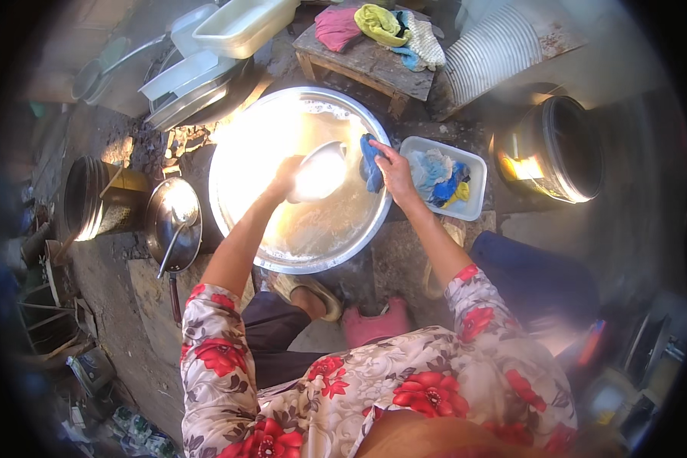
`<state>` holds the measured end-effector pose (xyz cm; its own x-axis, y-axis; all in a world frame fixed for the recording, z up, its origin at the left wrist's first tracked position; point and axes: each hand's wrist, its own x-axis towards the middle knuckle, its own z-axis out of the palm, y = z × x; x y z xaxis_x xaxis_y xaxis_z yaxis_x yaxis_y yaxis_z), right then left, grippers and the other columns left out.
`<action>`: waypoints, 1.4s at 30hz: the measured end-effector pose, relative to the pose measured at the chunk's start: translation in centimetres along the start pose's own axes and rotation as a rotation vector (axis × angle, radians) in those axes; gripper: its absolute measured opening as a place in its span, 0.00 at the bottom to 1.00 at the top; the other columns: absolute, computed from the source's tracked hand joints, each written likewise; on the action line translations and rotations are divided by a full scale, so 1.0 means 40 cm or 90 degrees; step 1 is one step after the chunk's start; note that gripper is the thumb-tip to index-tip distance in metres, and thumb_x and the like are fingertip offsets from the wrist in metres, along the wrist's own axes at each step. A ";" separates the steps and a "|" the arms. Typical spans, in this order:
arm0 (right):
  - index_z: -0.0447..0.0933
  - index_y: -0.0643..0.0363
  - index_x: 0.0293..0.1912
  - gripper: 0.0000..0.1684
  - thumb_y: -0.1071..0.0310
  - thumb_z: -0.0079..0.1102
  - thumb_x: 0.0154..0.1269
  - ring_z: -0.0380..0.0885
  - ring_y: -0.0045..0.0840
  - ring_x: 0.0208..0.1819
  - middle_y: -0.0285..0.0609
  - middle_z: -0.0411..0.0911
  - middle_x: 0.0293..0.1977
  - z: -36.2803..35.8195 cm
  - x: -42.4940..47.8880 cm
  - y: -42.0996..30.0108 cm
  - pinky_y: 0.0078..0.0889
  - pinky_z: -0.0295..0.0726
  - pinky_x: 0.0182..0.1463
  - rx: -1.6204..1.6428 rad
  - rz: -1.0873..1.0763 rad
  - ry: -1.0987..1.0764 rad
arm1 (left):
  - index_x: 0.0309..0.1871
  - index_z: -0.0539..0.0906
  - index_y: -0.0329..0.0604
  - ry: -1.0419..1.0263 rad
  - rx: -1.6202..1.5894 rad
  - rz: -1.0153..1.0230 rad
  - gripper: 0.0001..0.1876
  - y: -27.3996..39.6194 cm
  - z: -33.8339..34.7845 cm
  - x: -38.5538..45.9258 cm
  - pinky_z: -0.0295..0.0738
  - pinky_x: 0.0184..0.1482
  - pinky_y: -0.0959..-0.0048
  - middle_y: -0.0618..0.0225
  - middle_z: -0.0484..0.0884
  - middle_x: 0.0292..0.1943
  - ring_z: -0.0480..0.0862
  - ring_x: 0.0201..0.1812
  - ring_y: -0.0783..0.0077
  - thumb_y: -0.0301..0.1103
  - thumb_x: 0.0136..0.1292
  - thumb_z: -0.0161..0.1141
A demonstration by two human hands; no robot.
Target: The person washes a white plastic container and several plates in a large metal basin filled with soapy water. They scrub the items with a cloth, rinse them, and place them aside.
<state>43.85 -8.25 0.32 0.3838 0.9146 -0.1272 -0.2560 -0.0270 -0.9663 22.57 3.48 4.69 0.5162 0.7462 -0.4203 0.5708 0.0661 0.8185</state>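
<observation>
A wide metal basin [320, 267] of cloudy, sudsy water lies before me, its left part washed out by glare. My left hand [288, 173] grips a pale round bowl [322, 172], tilted above the water. In my right hand [395, 172] is a blue cloth [370, 163], held over the basin's right rim. Just right of the basin stands a white plastic tub [476, 189] with blue, yellow and pale cloths [449, 183] in it.
A low wooden stool [366, 68] bears pink, yellow and white cloths. White trays [246, 28] and metal basins are stacked upper left. A wok [174, 240] with a ladle and a bucket [111, 192] stand left; another bucket [572, 149] stands right. A corrugated washboard-like sheet [492, 51] leans behind.
</observation>
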 end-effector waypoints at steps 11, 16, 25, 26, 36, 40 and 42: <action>0.71 0.65 0.54 0.20 0.78 0.45 0.62 0.70 0.17 0.45 0.40 0.73 0.48 -0.026 -0.041 0.044 0.17 0.68 0.50 -0.026 0.041 -0.025 | 0.34 0.78 0.40 0.191 0.461 0.502 0.07 0.341 -0.047 -0.088 0.75 0.35 0.68 0.67 0.80 0.36 0.81 0.32 0.64 0.34 0.58 0.57; 0.71 0.64 0.54 0.19 0.78 0.46 0.62 0.71 0.17 0.47 0.39 0.74 0.48 0.016 -0.071 0.010 0.18 0.67 0.52 -0.080 0.059 -0.053 | 0.33 0.76 0.44 0.219 0.528 0.752 0.03 0.377 0.040 0.079 0.73 0.41 0.70 0.71 0.80 0.39 0.81 0.36 0.67 0.27 0.54 0.55; 0.72 0.62 0.54 0.19 0.76 0.47 0.63 0.71 0.18 0.47 0.38 0.75 0.47 0.008 -0.074 -0.009 0.18 0.68 0.53 -0.097 0.095 -0.078 | 0.40 0.77 0.46 0.327 0.576 0.751 0.10 0.362 0.125 0.304 0.55 0.64 0.56 0.68 0.75 0.51 0.69 0.59 0.63 0.25 0.54 0.55; 0.72 0.62 0.54 0.19 0.76 0.47 0.63 0.71 0.18 0.47 0.38 0.75 0.47 0.007 -0.069 -0.009 0.18 0.68 0.53 -0.093 0.101 -0.082 | 0.49 0.75 0.47 0.332 0.589 0.722 0.16 0.362 0.121 0.298 0.51 0.65 0.54 0.64 0.70 0.58 0.63 0.63 0.60 0.27 0.54 0.56; 0.69 0.66 0.55 0.19 0.76 0.43 0.65 0.72 0.19 0.46 0.41 0.73 0.47 0.018 -0.078 0.014 0.21 0.71 0.53 0.124 0.198 -0.093 | 0.60 0.67 0.45 0.230 -0.264 -0.332 0.27 -0.490 0.065 0.113 0.60 0.60 0.54 0.58 0.69 0.57 0.65 0.61 0.58 0.34 0.54 0.54; 0.68 0.67 0.55 0.19 0.76 0.43 0.65 0.72 0.20 0.48 0.41 0.73 0.48 0.044 -0.088 0.041 0.23 0.70 0.54 0.073 0.230 -0.126 | 0.60 0.67 0.44 0.165 -0.411 -0.357 0.26 -0.553 0.134 0.109 0.61 0.59 0.56 0.57 0.70 0.56 0.67 0.60 0.58 0.38 0.56 0.50; 0.68 0.67 0.55 0.19 0.76 0.43 0.65 0.71 0.20 0.48 0.41 0.72 0.49 0.060 -0.083 0.051 0.23 0.70 0.55 0.074 0.234 -0.125 | 0.60 0.67 0.43 0.161 -0.430 -0.353 0.26 -0.556 0.155 0.126 0.62 0.59 0.56 0.56 0.71 0.55 0.67 0.59 0.58 0.39 0.57 0.48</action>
<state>39.93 -10.38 -0.68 0.0745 0.9123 -0.4027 -0.4467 -0.3305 -0.8314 16.44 1.67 -18.08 0.0788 0.6094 -0.7889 0.1586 0.7736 0.6135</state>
